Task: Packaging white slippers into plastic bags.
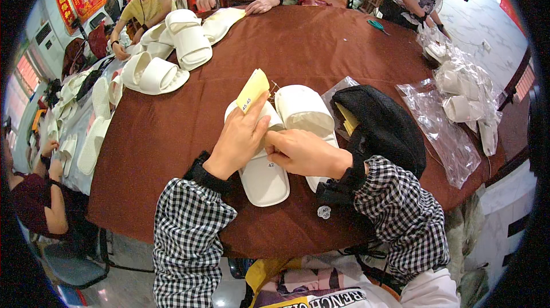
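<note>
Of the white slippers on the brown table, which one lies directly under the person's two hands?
The white slipper nearest the person, sole up; the left hand and right hand meet above it. Its pair lies just beyond.

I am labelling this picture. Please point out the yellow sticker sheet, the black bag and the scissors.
yellow sticker sheet point(254, 88), head view, middle of sheet
black bag point(382, 124), head view, top surface
scissors point(376, 24), head view, green handles

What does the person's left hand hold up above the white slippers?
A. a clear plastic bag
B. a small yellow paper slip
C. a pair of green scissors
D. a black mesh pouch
B: the left hand pinches a small yellow paper slip between thumb and fingers, raised over the pair of white slippers on the brown table, while the right hand rests on the slippers.
</note>
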Action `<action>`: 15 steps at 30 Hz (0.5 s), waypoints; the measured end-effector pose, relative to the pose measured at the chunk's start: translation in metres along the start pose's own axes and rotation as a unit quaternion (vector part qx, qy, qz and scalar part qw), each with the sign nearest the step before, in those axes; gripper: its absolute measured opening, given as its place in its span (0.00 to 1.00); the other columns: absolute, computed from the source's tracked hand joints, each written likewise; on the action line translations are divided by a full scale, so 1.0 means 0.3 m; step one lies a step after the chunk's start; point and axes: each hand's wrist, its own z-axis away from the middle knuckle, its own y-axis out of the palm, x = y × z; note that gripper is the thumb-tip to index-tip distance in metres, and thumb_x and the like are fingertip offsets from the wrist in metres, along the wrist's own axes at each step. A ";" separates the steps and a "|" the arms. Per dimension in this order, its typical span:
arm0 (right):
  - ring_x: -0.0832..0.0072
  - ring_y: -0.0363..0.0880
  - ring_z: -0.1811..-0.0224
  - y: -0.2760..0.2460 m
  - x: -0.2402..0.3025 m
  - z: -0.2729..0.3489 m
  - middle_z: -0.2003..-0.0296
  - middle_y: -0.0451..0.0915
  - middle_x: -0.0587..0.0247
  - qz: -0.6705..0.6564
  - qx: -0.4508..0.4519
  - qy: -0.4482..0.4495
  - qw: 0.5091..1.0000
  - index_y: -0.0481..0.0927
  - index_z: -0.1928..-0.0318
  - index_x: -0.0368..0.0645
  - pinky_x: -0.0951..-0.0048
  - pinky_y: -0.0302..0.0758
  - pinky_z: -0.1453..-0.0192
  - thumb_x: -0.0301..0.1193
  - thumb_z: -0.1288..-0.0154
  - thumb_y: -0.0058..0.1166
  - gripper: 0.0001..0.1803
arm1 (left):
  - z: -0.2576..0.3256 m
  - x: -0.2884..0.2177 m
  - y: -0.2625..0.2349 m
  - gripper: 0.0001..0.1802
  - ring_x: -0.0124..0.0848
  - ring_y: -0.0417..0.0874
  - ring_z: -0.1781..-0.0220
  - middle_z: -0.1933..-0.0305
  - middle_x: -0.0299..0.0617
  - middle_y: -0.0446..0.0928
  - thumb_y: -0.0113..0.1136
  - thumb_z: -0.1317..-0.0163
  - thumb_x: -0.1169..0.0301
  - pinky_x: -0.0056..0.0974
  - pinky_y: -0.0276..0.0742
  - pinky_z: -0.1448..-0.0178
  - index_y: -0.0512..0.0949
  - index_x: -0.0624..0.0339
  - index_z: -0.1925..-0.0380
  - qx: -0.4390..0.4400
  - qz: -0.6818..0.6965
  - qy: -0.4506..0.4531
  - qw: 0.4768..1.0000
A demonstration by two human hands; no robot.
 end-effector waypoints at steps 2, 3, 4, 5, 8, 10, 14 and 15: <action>0.44 0.79 0.60 -0.008 -0.003 0.007 0.66 0.80 0.44 -0.010 0.006 0.005 1.000 0.72 0.62 0.36 0.46 0.74 0.57 0.32 0.37 0.53 0.11 | -0.003 -0.001 0.005 0.28 0.57 0.66 0.31 0.33 0.63 0.67 0.46 0.27 0.63 0.48 0.60 0.28 0.62 0.65 0.31 -0.001 -0.001 0.002 1.000; 0.44 0.79 0.60 -0.011 -0.002 0.010 0.66 0.80 0.44 -0.022 0.015 0.008 1.000 0.72 0.63 0.36 0.45 0.74 0.57 0.32 0.37 0.53 0.11 | -0.001 -0.002 0.004 0.28 0.57 0.66 0.31 0.34 0.63 0.68 0.46 0.27 0.63 0.47 0.60 0.28 0.62 0.65 0.31 -0.003 -0.004 -0.001 1.000; 0.44 0.79 0.60 -0.013 0.001 0.011 0.66 0.80 0.44 -0.023 0.014 0.008 1.000 0.72 0.63 0.36 0.45 0.74 0.57 0.32 0.37 0.53 0.11 | 0.001 -0.002 0.003 0.28 0.57 0.66 0.31 0.34 0.63 0.68 0.46 0.27 0.63 0.47 0.60 0.28 0.62 0.65 0.31 -0.003 -0.004 -0.001 1.000; 0.44 0.79 0.61 -0.014 0.005 0.011 0.66 0.80 0.44 -0.019 0.008 -0.007 1.000 0.71 0.63 0.36 0.46 0.74 0.57 0.32 0.37 0.53 0.11 | 0.002 -0.002 0.001 0.28 0.57 0.66 0.32 0.34 0.63 0.68 0.46 0.27 0.63 0.47 0.59 0.28 0.62 0.65 0.31 -0.009 -0.013 0.008 1.000; 0.44 0.79 0.61 -0.010 0.000 0.014 0.66 0.80 0.44 -0.013 0.010 0.002 1.000 0.71 0.63 0.36 0.46 0.74 0.57 0.33 0.37 0.53 0.12 | -0.001 -0.002 0.009 0.28 0.57 0.66 0.32 0.34 0.63 0.68 0.46 0.27 0.63 0.47 0.59 0.27 0.63 0.66 0.32 -0.009 -0.012 0.013 1.000; 0.44 0.79 0.61 -0.005 0.003 0.009 0.66 0.80 0.44 -0.013 0.015 0.017 1.000 0.71 0.63 0.36 0.46 0.74 0.57 0.33 0.38 0.54 0.12 | 0.002 -0.003 0.002 0.28 0.57 0.66 0.32 0.34 0.63 0.68 0.46 0.27 0.63 0.47 0.59 0.27 0.63 0.66 0.32 -0.007 -0.009 0.009 1.000; 0.43 0.79 0.61 0.000 -0.012 0.015 0.66 0.80 0.43 -0.013 0.001 -0.003 1.000 0.71 0.63 0.35 0.46 0.74 0.57 0.32 0.38 0.54 0.12 | 0.000 -0.002 0.011 0.28 0.57 0.65 0.31 0.34 0.63 0.67 0.46 0.27 0.63 0.47 0.59 0.27 0.62 0.66 0.32 -0.006 -0.005 0.011 1.000; 0.43 0.79 0.61 -0.001 -0.011 0.016 0.66 0.79 0.43 -0.013 0.004 -0.012 1.000 0.71 0.64 0.35 0.46 0.74 0.57 0.32 0.38 0.53 0.12 | 0.001 -0.005 0.008 0.28 0.57 0.65 0.30 0.33 0.63 0.67 0.46 0.27 0.63 0.47 0.59 0.27 0.62 0.66 0.32 -0.006 -0.007 0.008 1.000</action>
